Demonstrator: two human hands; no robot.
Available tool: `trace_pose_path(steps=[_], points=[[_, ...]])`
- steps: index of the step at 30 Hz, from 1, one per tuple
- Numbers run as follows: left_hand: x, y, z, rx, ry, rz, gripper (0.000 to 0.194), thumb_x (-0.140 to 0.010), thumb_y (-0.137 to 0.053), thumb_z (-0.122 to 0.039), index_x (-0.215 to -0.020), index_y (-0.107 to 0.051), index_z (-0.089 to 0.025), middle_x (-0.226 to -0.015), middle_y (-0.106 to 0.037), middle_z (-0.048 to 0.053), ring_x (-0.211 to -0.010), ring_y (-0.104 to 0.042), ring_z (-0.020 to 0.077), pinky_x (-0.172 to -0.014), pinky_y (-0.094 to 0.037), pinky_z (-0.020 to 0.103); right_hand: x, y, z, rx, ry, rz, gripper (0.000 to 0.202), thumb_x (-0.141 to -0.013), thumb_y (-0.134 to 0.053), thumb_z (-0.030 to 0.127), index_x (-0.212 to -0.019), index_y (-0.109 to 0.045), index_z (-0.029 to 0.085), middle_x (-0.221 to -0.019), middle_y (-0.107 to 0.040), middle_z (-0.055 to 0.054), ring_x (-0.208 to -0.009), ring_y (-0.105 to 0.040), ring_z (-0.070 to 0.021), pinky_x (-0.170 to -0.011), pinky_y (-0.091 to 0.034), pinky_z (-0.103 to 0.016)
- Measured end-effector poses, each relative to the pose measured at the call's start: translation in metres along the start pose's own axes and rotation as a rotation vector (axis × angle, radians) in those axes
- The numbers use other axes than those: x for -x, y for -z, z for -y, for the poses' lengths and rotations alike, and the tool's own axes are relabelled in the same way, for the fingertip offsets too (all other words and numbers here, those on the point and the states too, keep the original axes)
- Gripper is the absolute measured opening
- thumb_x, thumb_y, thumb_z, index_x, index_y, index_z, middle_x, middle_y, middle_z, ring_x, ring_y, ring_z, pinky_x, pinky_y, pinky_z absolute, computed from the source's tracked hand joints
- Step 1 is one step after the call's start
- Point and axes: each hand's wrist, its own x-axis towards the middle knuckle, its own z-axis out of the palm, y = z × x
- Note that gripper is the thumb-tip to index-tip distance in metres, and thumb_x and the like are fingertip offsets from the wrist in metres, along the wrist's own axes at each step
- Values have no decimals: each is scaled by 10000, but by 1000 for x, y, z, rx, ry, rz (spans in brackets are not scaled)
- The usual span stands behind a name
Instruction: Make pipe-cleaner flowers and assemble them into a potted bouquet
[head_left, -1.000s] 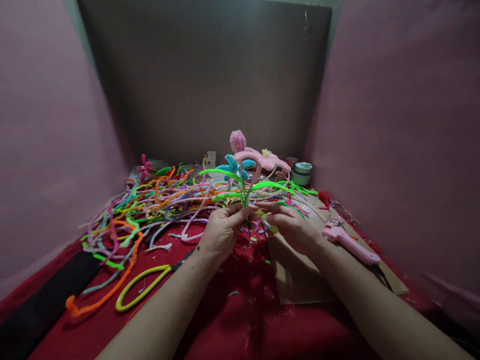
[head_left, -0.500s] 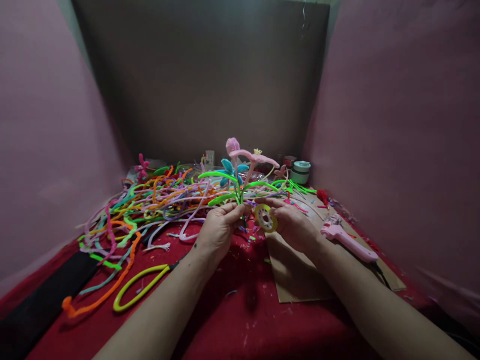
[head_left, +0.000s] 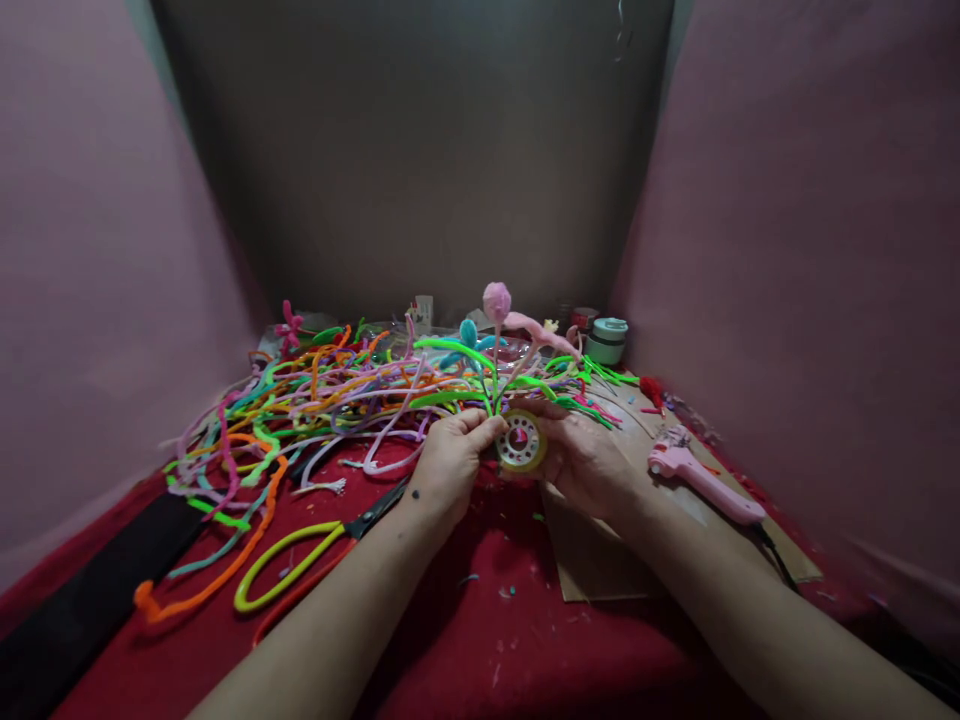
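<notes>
My left hand (head_left: 454,462) pinches the gathered stems of a small pipe-cleaner bouquet. Above the fingers stand a round pink bloom (head_left: 496,301), a blue flower (head_left: 468,333), a long-petalled pink flower (head_left: 541,333) and bright green leaves (head_left: 457,348). My right hand (head_left: 585,455) is closed on a roll of yellowish tape (head_left: 521,441), whose flat side with a ring of holes faces me. The roll sits right beside the stems, close to the left fingertips. The lower stem ends are hidden behind the hands and roll.
Tangled coloured pipe cleaners (head_left: 330,390) lie behind and left. Scissors with a yellow handle (head_left: 289,565) rest by my left forearm. A pink glue gun (head_left: 705,480) lies right on a brown board (head_left: 600,560). A mint-coloured jar (head_left: 606,342) stands behind; a black strip (head_left: 105,590) lies left.
The tape roll has come closer to the stems and turned its flat side more toward me. The bouquet has rotated, with the round pink bloom shifting right and the blue flower partly covered.
</notes>
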Motion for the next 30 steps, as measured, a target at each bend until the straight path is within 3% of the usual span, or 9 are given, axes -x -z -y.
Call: trace_pose_path(steps=[4,7,10,16,23,30], points=[[0,1,-3,-169,-86,-72,246,-641,-686,-339,-588,-572,-127,-566,-542,-25,-545,-478,98,-541,-402,216,0,5,-2,119,38,-61,350,-670,-657,272,-1007,-575,226,-1015,-634,-47,-828,-616,-209,-643,-518,-355],[1,-3,-6,-242,-115,-91,238,-660,-660,-325,-563,-572,-127,-544,-519,-30,-521,-436,86,-511,-374,208,-2,12,-7,372,231,-157,307,-672,-665,270,-970,-602,229,-1016,-631,-39,-862,-594,-196,-720,-496,-341],[3,-7,-6,-327,-135,-106,215,-679,-635,-308,-567,-598,-127,-512,-499,-33,-503,-410,85,-498,-352,210,-3,16,-12,731,420,-267,176,-720,-627,277,-888,-626,223,-891,-653,-34,-785,-591,-183,-734,-474,-327],[6,-11,-2,-395,-177,-58,185,-692,-619,-307,-626,-658,-139,-574,-571,-13,-575,-475,117,-576,-378,231,-2,20,-13,1230,686,-375,107,-769,-568,261,-842,-642,240,-823,-668,-48,-745,-597,-195,-736,-435,-319],[10,-12,1,-412,-184,-29,187,-703,-594,-305,-621,-643,-144,-567,-564,-18,-568,-464,118,-556,-363,223,3,20,-8,1518,650,-338,162,-825,-460,262,-797,-612,217,-793,-649,-84,-737,-567,-209,-723,-383,-320],[11,-12,1,-446,-217,-57,169,-669,-615,-293,-564,-631,-161,-552,-564,-16,-599,-480,133,-569,-364,219,1,19,-8,1305,575,-441,141,-828,-398,244,-751,-510,209,-692,-583,-48,-642,-517,-191,-601,-361,-289]])
